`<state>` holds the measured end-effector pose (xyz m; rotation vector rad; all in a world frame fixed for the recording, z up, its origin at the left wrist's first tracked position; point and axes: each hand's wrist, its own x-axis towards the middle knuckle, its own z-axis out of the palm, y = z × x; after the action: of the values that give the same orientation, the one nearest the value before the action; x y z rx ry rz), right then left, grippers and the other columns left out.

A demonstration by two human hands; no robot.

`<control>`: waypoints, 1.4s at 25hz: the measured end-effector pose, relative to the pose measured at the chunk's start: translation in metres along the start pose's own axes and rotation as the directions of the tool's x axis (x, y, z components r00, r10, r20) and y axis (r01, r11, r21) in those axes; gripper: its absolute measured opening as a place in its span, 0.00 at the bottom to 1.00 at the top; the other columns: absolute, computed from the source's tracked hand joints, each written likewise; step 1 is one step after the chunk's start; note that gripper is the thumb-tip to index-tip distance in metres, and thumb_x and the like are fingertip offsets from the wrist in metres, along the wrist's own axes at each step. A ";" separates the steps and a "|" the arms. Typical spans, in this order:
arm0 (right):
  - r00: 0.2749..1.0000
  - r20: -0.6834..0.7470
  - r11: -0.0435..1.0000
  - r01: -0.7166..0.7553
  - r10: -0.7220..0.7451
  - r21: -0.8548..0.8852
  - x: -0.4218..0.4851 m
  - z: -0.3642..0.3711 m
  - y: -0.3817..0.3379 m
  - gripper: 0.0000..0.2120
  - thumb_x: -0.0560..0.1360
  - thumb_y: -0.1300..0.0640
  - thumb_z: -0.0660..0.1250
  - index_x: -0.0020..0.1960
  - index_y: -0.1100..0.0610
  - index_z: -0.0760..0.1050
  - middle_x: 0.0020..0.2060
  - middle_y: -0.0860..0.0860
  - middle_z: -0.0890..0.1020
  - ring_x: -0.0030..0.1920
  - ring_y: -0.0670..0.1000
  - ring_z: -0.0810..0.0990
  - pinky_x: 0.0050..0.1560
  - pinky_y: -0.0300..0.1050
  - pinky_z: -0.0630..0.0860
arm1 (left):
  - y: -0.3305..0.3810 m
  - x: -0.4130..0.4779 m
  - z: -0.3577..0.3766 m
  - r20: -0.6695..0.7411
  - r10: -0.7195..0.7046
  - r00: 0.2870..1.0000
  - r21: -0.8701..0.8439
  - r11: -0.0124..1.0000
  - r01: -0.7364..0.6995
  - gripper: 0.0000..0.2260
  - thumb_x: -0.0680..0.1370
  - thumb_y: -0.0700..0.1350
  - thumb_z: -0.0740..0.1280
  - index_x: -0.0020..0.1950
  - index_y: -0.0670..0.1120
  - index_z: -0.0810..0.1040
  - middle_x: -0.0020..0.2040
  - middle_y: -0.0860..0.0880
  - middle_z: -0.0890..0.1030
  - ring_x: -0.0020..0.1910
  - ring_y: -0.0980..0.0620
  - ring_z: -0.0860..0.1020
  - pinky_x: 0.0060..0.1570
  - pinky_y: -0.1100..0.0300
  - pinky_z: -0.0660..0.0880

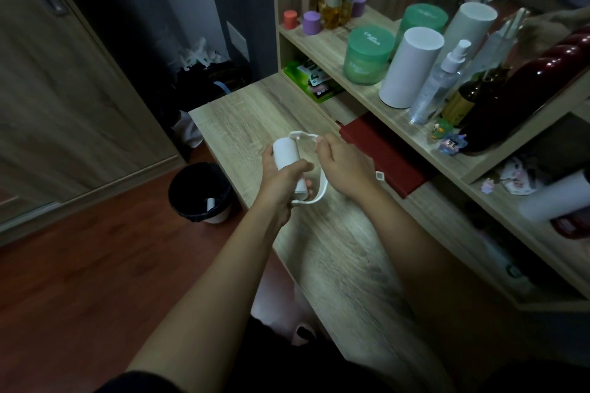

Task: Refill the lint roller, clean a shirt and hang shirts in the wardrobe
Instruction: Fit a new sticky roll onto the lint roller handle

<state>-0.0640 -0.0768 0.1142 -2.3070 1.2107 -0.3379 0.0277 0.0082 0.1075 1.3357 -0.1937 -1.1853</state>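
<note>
Your left grip [281,175] is wrapped round the white roll [284,151], thumb across its near side and fingers curled behind it, so the roll stands out of the grip, tilted away from you. Your right grip [341,166] is just beside it, with the fingers bent and the fingertips [319,141] pinching the thin white lint roller frame [303,135]. The frame arches from the roll's far end across to that grip. A second white arm of it curves out from under the right grip and runs below the roll's near end, under your left grip. A small white end piece [380,175] pokes out on the outer side of the right grip. Both grips hang over the wooden table [242,115]; I cannot tell whether the roll touches it. Just beyond the right grip lies a red notebook [392,163] against the shelf [360,96], which holds a green jar [367,56] and a white cylinder [405,70]. Down on the floor, off to the outer side of the left grip, stands a black-lined bin [191,188] with a white tube [210,204] inside.
</note>
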 end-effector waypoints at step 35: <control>0.997 0.030 0.817 0.038 -0.067 0.575 -0.056 0.035 0.012 0.10 0.80 0.48 0.49 0.55 0.44 0.66 0.41 0.51 0.79 0.38 0.50 0.78 0.39 0.50 0.75 | 0.030 -0.007 -0.024 0.406 0.579 0.707 0.887 -0.063 -0.457 0.28 0.69 0.50 0.64 0.69 0.59 0.65 0.44 0.50 0.81 0.41 0.48 0.78 0.38 0.53 0.76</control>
<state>-0.0888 -0.0254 0.0794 -1.8042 0.8625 -0.5768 0.0580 0.0223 0.1277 2.1042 -1.5391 -0.0948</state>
